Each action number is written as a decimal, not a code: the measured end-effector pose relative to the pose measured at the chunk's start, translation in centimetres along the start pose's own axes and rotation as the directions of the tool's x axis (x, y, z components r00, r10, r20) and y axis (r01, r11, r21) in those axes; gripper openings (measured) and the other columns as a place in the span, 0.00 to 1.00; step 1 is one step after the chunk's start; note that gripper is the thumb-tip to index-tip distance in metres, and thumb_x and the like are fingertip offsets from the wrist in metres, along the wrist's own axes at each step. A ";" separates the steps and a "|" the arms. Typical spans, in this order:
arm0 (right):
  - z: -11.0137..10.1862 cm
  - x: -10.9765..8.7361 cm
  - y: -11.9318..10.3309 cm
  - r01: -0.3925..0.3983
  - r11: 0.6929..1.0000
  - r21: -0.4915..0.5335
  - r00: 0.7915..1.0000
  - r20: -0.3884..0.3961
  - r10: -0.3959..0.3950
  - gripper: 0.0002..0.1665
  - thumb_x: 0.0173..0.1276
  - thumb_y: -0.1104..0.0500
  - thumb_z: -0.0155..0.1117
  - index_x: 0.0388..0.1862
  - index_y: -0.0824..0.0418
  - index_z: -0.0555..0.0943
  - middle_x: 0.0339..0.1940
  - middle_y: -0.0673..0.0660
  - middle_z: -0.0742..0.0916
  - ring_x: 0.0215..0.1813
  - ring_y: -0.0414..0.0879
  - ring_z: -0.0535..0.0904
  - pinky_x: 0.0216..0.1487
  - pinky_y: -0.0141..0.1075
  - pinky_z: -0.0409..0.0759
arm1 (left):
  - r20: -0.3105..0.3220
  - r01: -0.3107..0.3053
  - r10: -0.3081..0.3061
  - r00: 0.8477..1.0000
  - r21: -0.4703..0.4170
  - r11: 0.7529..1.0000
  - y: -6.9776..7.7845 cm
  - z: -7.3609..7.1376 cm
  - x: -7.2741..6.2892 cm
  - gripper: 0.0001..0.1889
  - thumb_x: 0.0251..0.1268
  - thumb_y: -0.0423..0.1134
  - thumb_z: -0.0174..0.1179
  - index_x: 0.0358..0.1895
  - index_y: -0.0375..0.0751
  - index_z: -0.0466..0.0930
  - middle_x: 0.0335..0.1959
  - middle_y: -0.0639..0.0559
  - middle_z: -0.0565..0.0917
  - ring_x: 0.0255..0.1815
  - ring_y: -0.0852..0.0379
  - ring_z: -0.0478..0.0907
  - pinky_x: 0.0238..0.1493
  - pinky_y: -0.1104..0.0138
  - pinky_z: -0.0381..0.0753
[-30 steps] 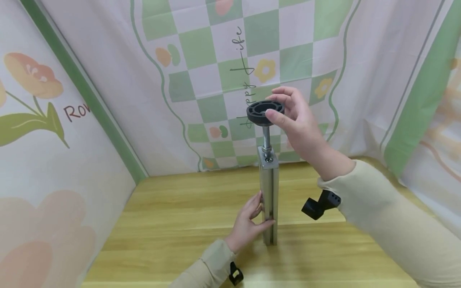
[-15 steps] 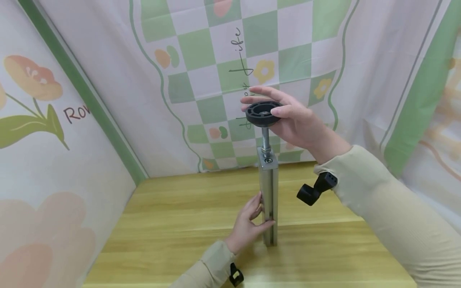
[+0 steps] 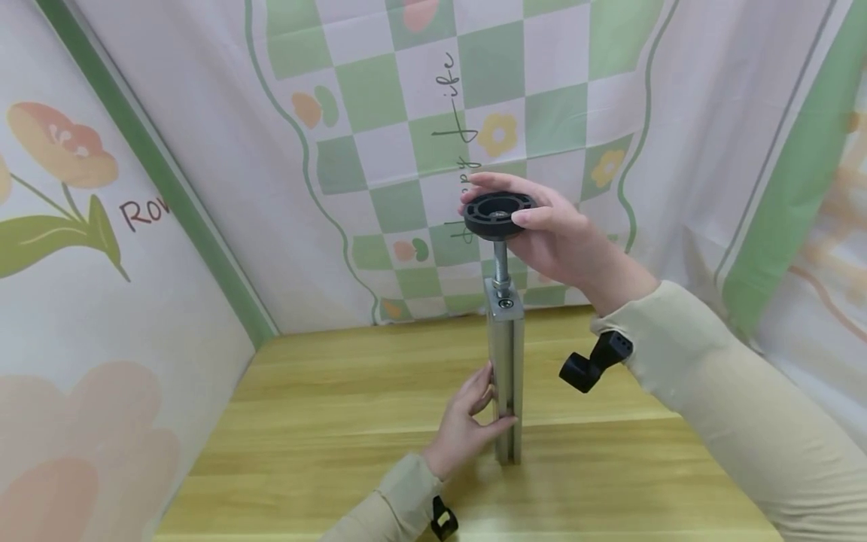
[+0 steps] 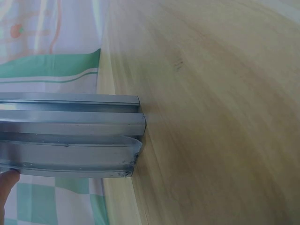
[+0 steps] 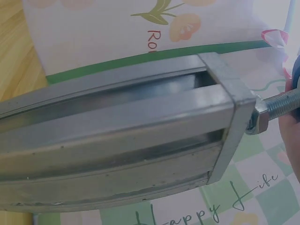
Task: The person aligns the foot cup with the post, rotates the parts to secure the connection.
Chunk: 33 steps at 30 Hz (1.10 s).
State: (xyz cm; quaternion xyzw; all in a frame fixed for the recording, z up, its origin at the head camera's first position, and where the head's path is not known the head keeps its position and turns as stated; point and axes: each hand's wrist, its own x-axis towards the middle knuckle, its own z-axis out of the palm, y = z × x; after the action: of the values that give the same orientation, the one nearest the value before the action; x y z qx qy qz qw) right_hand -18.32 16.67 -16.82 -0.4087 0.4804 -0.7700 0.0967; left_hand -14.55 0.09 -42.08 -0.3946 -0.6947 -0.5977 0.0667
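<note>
A silver slotted aluminium profile (image 3: 506,361) stands upright on the wooden table, its lower end meeting the tabletop in the left wrist view. My left hand (image 3: 467,425) grips it low down, thumb across the front and fingers round the far side. On top sits an end plate (image 3: 504,301) with a bolt head in it. A threaded rod (image 3: 500,260) with a hex nut (image 5: 259,120) rises from the plate and carries a round black levelling foot (image 3: 489,223), hollow side up. My right hand (image 3: 558,233) holds this foot at its rim, thumb on the near edge, fingers behind.
The wooden table (image 3: 325,436) extends around the profile. Behind it hangs a curtain (image 3: 369,83) with green checks and lettering, and a printed curtain (image 3: 81,316) closes off the left side. Black wrist mounts (image 3: 585,369) stick out from the sleeves.
My right hand's fingers have reached farther left around the back of the levelling foot, and its thumb has shifted to the near right rim. My left hand and the profile have stayed in place.
</note>
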 end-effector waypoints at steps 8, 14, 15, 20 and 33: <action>0.2 0.0 0.2 0.075 0.995 -0.068 0.997 0.041 -0.073 0.27 0.64 0.62 0.54 0.64 0.65 0.68 0.56 0.59 0.76 0.62 0.50 0.70 0.65 0.31 0.73 | 0.002 0.010 -0.010 1.000 0.005 1.000 -0.4 0.0 0.0 0.48 0.50 0.22 0.66 0.74 0.42 0.49 0.65 0.35 0.66 0.64 0.43 0.69 0.65 0.63 0.72; 0.4 -0.2 0.0 0.085 0.991 -0.106 0.996 0.020 -0.084 0.26 0.65 0.64 0.54 0.63 0.66 0.69 0.57 0.60 0.76 0.62 0.50 0.71 0.64 0.33 0.75 | -0.002 -0.026 0.027 1.000 0.018 0.999 -0.4 0.0 0.0 0.49 0.49 0.21 0.66 0.73 0.44 0.48 0.64 0.33 0.67 0.62 0.43 0.70 0.63 0.61 0.74; 0.5 -0.3 -0.1 0.082 0.990 -0.112 0.997 0.015 -0.081 0.26 0.65 0.64 0.54 0.63 0.67 0.68 0.57 0.61 0.76 0.62 0.50 0.71 0.64 0.33 0.75 | -0.002 -0.036 0.036 0.999 0.018 0.999 -0.5 0.0 0.0 0.50 0.48 0.20 0.66 0.74 0.46 0.48 0.63 0.32 0.68 0.61 0.44 0.71 0.63 0.60 0.74; 0.7 -0.5 -0.4 0.055 0.987 -0.148 0.998 -0.016 -0.058 0.26 0.65 0.66 0.53 0.63 0.67 0.68 0.58 0.60 0.77 0.62 0.50 0.71 0.65 0.31 0.75 | 0.000 -0.073 0.073 0.997 0.023 0.997 -0.6 0.0 0.0 0.54 0.46 0.18 0.66 0.74 0.55 0.45 0.60 0.28 0.68 0.60 0.44 0.71 0.61 0.56 0.76; 2.2 -0.8 -1.3 -0.030 0.954 -0.297 0.984 -0.176 -0.023 0.25 0.63 0.71 0.49 0.60 0.62 0.69 0.57 0.58 0.78 0.59 0.49 0.74 0.59 0.29 0.79 | -0.004 -0.007 0.007 1.000 0.021 1.000 -0.5 0.0 -0.1 0.49 0.51 0.23 0.66 0.74 0.50 0.48 0.66 0.34 0.65 0.64 0.44 0.68 0.64 0.61 0.73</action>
State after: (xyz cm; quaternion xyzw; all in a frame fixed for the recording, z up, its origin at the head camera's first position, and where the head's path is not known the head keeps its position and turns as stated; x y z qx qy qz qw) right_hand -15.94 16.34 -15.74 -0.3476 0.5984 -0.7218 -0.0079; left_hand -14.73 0.07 -42.52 -0.3951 -0.6995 -0.5908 0.0744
